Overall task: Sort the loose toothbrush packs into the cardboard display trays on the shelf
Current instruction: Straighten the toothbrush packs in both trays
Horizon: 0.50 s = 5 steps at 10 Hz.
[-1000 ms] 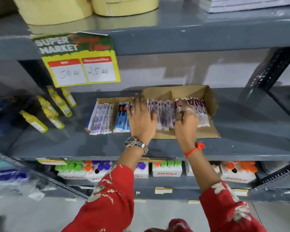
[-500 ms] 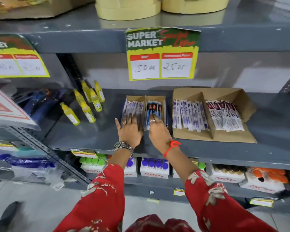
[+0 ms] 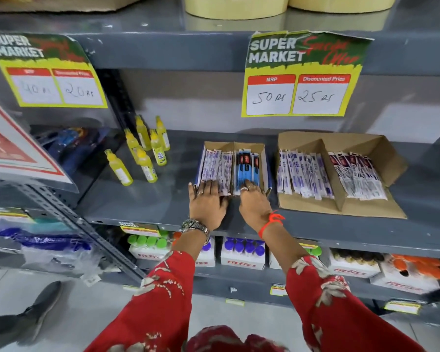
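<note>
Your left hand (image 3: 206, 202) and right hand (image 3: 255, 202) lie flat and open, gripping nothing, on packs (image 3: 247, 165) in the small tray (image 3: 264, 158); no loose packs show, so sorting looks nearly done.

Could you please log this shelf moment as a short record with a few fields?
Setting: grey shop shelf
Small tray: two compartments, white packs left, blue packs right
Large tray: two compartments of white packs, right of small tray
Left hand: flat on white packs' near ends
Right hand: fingers on blue packs' near ends
Yellow bottles: left of trays
</note>
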### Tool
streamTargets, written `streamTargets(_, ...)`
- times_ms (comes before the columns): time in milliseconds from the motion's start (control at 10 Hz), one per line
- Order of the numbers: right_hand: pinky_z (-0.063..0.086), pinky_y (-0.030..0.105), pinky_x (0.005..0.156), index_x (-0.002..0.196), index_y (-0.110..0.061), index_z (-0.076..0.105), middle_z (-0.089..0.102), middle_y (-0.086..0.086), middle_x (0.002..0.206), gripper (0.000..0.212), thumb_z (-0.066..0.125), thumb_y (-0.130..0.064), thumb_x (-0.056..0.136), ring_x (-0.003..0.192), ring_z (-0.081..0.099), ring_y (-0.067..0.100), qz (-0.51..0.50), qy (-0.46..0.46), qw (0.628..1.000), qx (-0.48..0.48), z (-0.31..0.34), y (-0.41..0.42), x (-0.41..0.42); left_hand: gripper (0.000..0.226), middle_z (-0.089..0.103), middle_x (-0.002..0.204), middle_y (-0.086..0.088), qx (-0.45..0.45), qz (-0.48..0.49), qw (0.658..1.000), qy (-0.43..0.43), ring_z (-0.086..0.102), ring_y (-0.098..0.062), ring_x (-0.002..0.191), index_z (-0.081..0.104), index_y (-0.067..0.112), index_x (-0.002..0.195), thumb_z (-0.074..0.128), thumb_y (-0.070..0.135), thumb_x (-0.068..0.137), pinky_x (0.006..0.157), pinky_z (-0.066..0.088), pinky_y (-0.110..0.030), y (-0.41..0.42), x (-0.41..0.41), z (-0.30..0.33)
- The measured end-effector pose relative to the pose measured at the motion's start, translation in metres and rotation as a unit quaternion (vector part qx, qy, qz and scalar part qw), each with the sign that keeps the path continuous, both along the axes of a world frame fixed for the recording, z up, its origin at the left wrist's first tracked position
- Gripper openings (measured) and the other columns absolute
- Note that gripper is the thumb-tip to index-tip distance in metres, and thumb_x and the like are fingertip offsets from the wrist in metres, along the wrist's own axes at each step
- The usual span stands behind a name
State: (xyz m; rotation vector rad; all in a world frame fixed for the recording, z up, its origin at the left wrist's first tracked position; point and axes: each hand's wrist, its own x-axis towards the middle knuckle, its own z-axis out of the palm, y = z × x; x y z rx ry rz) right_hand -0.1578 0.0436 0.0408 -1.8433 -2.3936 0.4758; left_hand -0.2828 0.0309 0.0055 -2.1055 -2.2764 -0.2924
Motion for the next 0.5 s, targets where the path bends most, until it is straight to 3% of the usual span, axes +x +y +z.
streamTargets(300,0.032,0.037,0.114,0.131,0.006,0.042,0.029,0.023,0.15,0.047,0.043,0.004,0.084,0.138,0.029,0.035,-0.011,0.084,0.995,0.047,0.008,-0.008,0.001,0.063,0.03,0.15,-0.01,0.014,-0.005,1.0,-0.025,0.022,-0.023,0.139,0.024,0.008,0.143,0.04,0.042,0.092,0.112,-0.001,-0.048,-0.003,0.003,0.001)
streamTargets(500,0.027,0.035,0.116,0.123,0.013,0.049,0.027,0.024,0.151,0.04,0.039,0.005,0.086,0.142,0.024,0.03,-0.008,0.111,0.992,0.065,0.019,-0.025,0.005,0.063,0.023,0.152,-0.012,0.035,-0.003,0.999,-0.04,0.016,-0.024,0.141,0.018,0.007,0.145,0.037,0.04,0.094,0.112,-0.004,-0.047,-0.012,0.007,0.004)
